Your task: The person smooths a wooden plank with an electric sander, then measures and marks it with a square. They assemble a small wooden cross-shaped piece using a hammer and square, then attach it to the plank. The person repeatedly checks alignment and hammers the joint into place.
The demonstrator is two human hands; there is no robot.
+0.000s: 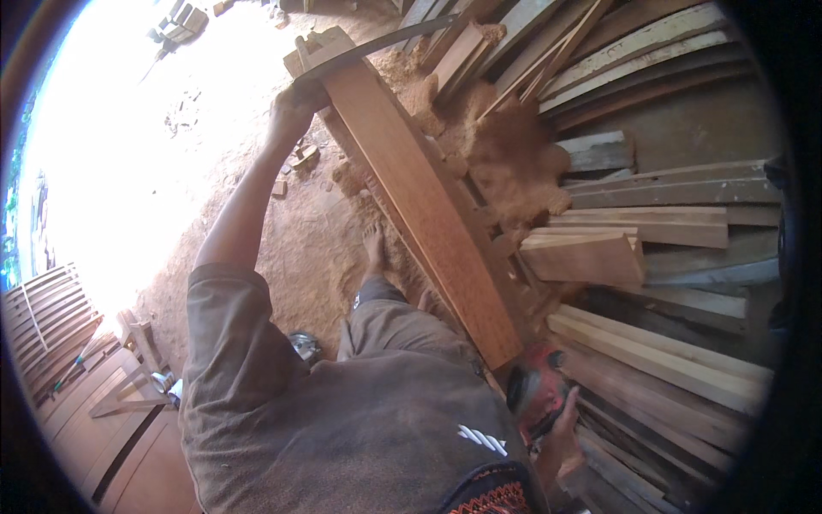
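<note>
A long reddish-brown wooden plank (419,201) runs from the far middle down toward my right side, with its near end beside my body. My left hand (295,104) is closed at the plank's far left edge, around the end of a dark, narrow strip (377,44). That strip crosses over the plank and reaches up to the right; its exact kind is unclear. Down at the near end, my right hand (561,437) grips a red and black power tool (539,385). The tool is blurred and partly cut off from sight by my hand.
Many boards (659,343) lie stacked along the right side. Heaped sawdust (514,167) lies between them and the plank. My bare foot (374,244) stands on the dusty floor, left of the plank. Wooden panels (128,437) and slats (51,317) are at the lower left.
</note>
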